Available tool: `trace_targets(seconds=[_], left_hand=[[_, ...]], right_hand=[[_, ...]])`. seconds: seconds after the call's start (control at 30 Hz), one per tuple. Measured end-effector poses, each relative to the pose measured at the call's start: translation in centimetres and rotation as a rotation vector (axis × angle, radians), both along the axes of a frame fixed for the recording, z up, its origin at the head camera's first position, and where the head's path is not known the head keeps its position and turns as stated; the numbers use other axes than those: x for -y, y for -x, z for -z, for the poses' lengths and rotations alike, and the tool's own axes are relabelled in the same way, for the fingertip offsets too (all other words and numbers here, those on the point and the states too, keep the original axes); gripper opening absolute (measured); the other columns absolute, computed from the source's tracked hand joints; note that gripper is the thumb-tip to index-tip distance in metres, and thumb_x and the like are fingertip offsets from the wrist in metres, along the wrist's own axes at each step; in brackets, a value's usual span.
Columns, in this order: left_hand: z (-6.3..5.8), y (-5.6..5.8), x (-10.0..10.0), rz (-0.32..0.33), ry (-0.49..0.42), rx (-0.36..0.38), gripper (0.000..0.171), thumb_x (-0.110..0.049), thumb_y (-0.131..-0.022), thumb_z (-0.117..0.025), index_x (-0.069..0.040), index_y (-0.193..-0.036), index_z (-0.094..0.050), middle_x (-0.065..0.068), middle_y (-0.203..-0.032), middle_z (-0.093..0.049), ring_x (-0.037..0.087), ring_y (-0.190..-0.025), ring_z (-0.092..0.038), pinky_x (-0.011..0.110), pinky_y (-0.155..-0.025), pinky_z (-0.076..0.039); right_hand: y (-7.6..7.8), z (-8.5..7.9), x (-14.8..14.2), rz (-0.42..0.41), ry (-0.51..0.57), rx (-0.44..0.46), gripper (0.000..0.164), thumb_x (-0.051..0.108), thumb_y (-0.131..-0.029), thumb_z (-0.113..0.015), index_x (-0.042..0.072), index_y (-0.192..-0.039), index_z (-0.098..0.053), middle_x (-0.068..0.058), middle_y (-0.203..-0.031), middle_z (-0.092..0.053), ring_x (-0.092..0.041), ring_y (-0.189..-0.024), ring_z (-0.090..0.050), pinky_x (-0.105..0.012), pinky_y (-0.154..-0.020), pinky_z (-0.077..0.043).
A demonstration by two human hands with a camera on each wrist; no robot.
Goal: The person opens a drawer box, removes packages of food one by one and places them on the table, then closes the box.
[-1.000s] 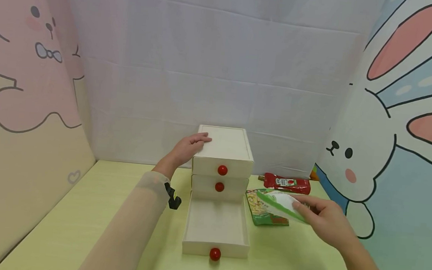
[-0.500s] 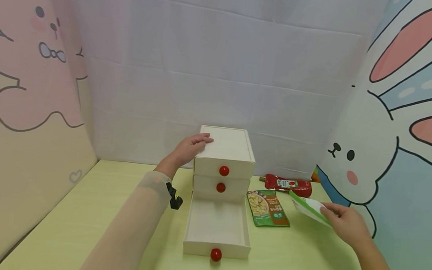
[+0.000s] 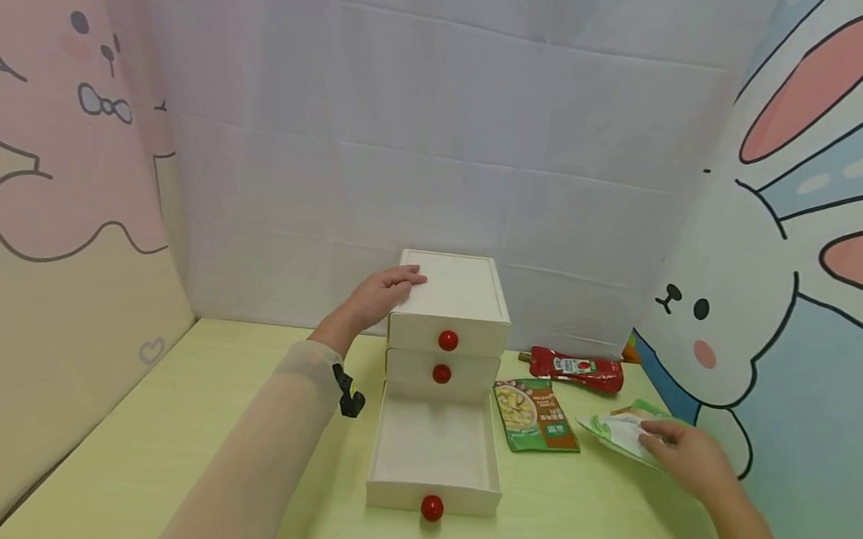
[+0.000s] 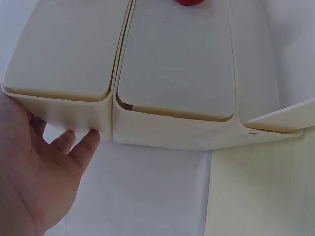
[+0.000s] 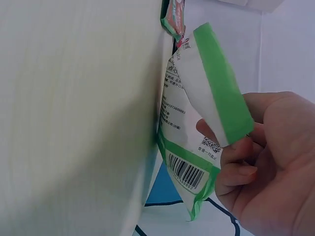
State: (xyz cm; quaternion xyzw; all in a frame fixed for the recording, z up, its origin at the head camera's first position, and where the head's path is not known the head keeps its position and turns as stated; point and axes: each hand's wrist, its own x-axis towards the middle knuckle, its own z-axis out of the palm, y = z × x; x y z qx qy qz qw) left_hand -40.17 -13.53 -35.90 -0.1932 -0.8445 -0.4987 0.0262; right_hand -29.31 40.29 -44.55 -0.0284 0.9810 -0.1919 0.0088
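Observation:
My left hand (image 3: pixel 384 295) rests on the top left edge of a white drawer unit (image 3: pixel 456 284) with red knobs. In the left wrist view, fingertips (image 4: pixel 88 140) touch the unit's side wall. The bottom drawer (image 3: pixel 430 445) is pulled out, and its floor is bare; the upper two drawers are in. To the right, my right hand (image 3: pixel 692 459) pinches a green-and-white food packet (image 3: pixel 619 429) low over the table. The right wrist view shows the packet's printed back with a barcode (image 5: pixel 184 169), and its green-edged end folded over near the fingers.
Right of the unit, a green-and-brown food packet (image 3: pixel 537 415) lies flat on the table (image 3: pixel 550 512). Behind it lies a red ketchup pouch (image 3: pixel 578 369). A white cloth (image 3: pixel 317 186) hangs at the back, with cartoon-printed panels on both sides.
My right hand has carried the green-and-white packet rightward, away from the flat packet, then lowered it towards the table. The left hand has stayed on the drawer unit.

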Motion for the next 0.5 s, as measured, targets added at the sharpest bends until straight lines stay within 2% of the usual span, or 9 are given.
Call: trace_targets(seconds=[0.1,0.2,0.33,0.4,0.5], left_hand=[[0.0,0.1,0.0,-0.002,-0.002,0.0,0.046,-0.026,-0.117,-0.041,-0.015,-0.155,-0.065,0.0,-0.179,-0.038,0.032,-0.171,-0.023,0.06,-0.137,-0.025],[0.1,0.1,0.0,-0.005,-0.003,-0.001,0.045,-0.026,-0.117,-0.042,-0.016,-0.155,-0.065,-0.001,-0.179,-0.038,0.031,-0.171,-0.023,0.059,-0.137,-0.025],[0.2,0.2,0.0,-0.005,-0.004,-0.002,0.045,-0.027,-0.117,-0.042,-0.016,-0.155,-0.065,-0.001,-0.179,-0.038,0.031,-0.171,-0.023,0.059,-0.137,-0.025],[0.2,0.2,0.0,-0.004,-0.004,-0.003,0.046,-0.027,-0.117,-0.041,-0.016,-0.155,-0.064,-0.001,-0.179,-0.038,0.031,-0.171,-0.023,0.059,-0.137,-0.025],[0.3,0.3,0.1,0.003,-0.005,-0.005,0.046,-0.027,-0.117,-0.041,-0.015,-0.156,-0.064,0.0,-0.179,-0.037,0.031,-0.171,-0.022,0.059,-0.137,-0.025]], right_hand=[[0.3,0.4,0.0,-0.01,0.011,0.012,0.052,0.038,-0.109,-0.065,-0.004,-0.139,-0.071,-0.039,-0.139,-0.066,-0.06,-0.125,-0.063,-0.067,-0.095,-0.057],[0.6,0.9,-0.1,-0.027,0.011,0.012,0.05,0.035,-0.108,-0.068,-0.005,-0.139,-0.069,-0.036,-0.13,-0.071,-0.049,-0.111,-0.07,-0.061,-0.09,-0.059],[0.9,1.5,0.0,-0.032,0.032,0.053,0.052,0.029,-0.108,-0.068,-0.007,-0.145,-0.063,-0.02,-0.102,-0.074,-0.025,-0.082,-0.069,-0.044,-0.073,-0.055],[0.9,1.6,0.3,-0.019,0.06,0.093,0.054,0.027,-0.108,-0.067,-0.007,-0.149,-0.058,-0.01,-0.091,-0.07,-0.019,-0.072,-0.064,-0.037,-0.067,-0.049],[0.8,1.6,0.6,-0.01,0.094,0.136,0.058,0.027,-0.109,-0.066,-0.007,-0.154,-0.053,-0.005,-0.083,-0.066,-0.017,-0.066,-0.063,-0.036,-0.064,-0.046]])
